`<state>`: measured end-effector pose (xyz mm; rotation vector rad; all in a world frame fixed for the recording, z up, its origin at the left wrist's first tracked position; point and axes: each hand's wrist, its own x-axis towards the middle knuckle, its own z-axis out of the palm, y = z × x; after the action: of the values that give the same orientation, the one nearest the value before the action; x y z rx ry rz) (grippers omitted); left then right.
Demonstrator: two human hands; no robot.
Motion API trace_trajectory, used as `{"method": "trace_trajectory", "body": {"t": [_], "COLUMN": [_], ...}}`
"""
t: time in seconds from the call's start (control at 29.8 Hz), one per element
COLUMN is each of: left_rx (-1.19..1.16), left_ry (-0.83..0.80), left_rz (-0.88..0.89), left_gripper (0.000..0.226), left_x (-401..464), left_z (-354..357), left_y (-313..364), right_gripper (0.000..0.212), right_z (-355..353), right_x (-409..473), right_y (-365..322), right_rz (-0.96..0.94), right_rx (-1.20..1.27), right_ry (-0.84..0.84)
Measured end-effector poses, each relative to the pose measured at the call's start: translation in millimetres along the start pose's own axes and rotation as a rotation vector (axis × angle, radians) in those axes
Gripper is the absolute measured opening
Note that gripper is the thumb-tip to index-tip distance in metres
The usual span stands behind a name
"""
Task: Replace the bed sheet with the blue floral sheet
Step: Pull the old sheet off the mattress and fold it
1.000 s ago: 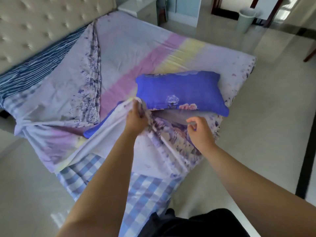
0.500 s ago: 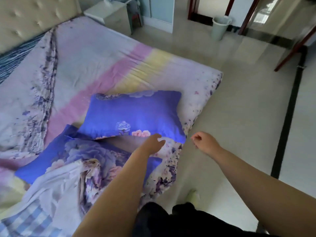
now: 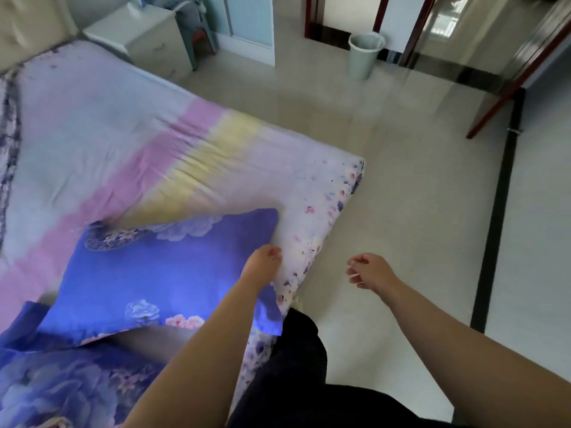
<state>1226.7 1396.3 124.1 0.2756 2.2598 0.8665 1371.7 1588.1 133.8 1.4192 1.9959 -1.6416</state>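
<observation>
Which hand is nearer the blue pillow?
Left. The left hand is at the blue pillow's right edge, gripping the sheet there; the right hand hangs over the floor, clear of the bed.

Left hand (image 3: 262, 267) seemingly pinches the pale sheet (image 3: 129, 143) beside the blue pillow (image 3: 160, 273).

Pale tiled floor (image 3: 417, 196), white nightstand (image 3: 139, 35), green bin (image 3: 364, 55), dark door frames (image 3: 312, 17).
</observation>
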Motion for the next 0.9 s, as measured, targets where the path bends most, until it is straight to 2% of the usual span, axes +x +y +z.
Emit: {"method": "trace_trajectory", "body": {"t": [0.1,0.2,0.37,0.54,0.77,0.9], "left_rx": [0.022,0.16,0.212,0.233,0.293,0.351], "left_ry": [-0.057,-0.197,-0.197,-0.213,-0.253,-0.25], "left_rz": [-0.011,0.018,0.071,0.072,-0.032,-0.064], "left_gripper": [0.027,0.029,0.028,0.025,0.028,0.029], "left_x": [63.5,121.0,203.8,290.8,410.0,457.8], "left_z": [5.4,3.4,-5.0,22.4,94.6,135.3], "left_y": [35.3,78.6,156.0,213.2,313.8,371.2], "right_gripper": [0.009,0.008,0.01,0.005,0.007,0.017], "right_z": [-32.4,-60.4,-95.5,-141.2,-257.7,-317.8], "right_x": [60.5,112.3,181.5,270.1,426.4,495.7], "right_y": [-29.6,-63.0,-97.8,-113.1,-160.4,-184.7], "right_rz": [0.052,0.12,0.203,0.307,0.33,0.313], "right_rx": [0.051,0.138,0.271,0.409,0.298,0.191], "right_ry": [0.046,0.109,0.108,0.138,0.065,0.002]}}
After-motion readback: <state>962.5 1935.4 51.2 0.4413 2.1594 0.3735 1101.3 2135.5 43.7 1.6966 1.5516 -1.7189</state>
